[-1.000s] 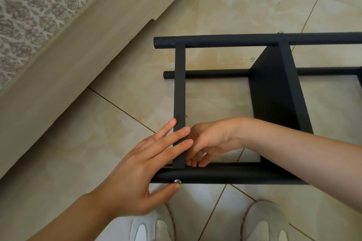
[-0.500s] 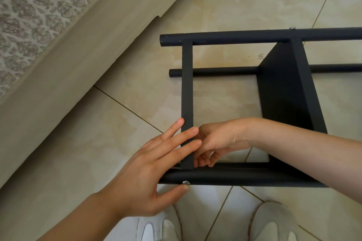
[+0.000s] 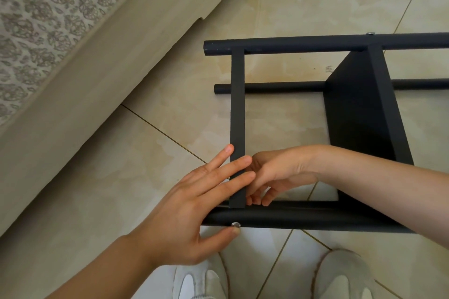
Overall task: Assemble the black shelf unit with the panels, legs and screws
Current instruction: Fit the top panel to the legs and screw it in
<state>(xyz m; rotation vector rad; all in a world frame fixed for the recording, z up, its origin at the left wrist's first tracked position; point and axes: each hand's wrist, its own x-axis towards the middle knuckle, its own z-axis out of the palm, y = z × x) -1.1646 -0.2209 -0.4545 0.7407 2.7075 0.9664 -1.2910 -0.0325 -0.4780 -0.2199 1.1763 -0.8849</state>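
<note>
Shelf unit (image 3: pixel 359 114) lies sideways, legs (image 3: pixel 303 218) running left-right. Left hand (image 3: pixel 194 206) lies flat across the end panel (image 3: pixel 237 104), thumb at the screw (image 3: pixel 235 224). Right hand (image 3: pixel 277 172) curls behind the panel, grip unclear.

The shelf unit (image 3: pixel 359 109) lies on its side on the floor (image 3: pixel 150 158), right of the bed (image 3: pixel 80 73). Its near leg (image 3: pixel 315 217) runs left to right just ahead of two shoes (image 3: pixel 345 274); the far leg (image 3: pixel 291 43) lies parallel behind it. A third leg (image 3: pixel 272 87) sits lower, between them. The left panel (image 3: pixel 237 109) spans the near and far legs. The left hand (image 3: pixel 192 204) lies across that panel's near end, thumb beside a screw (image 3: pixel 235 224). The right hand (image 3: pixel 277 172) is just right of the panel.
</note>
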